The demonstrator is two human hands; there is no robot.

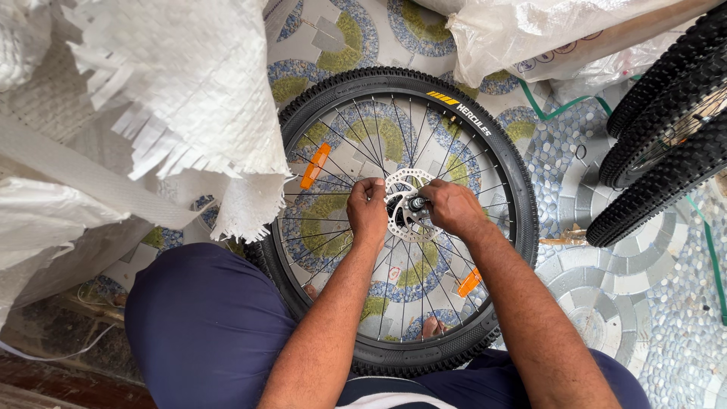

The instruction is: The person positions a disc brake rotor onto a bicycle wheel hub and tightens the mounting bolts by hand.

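Bike wheel (401,98), centre frame, lying flat on mosaic floor (606,288) betw. my knees; black knobby tyre, spokes, two orange reflectors (315,165). At hub I see a silver disc rotor (401,184) w/ axle end (418,203). My left hand (367,212): fingers closed together, pinching at rotor's left edge. My right hand (453,208): curled shut round axle end. White woven sacks (189,83) upper left, frayed edge overlapping tyre. Plastic-wrapped bundle (522,30) top centre-right. More knobby tyres (666,129) at right edge. Dark blue trousers (204,326) lower frame.
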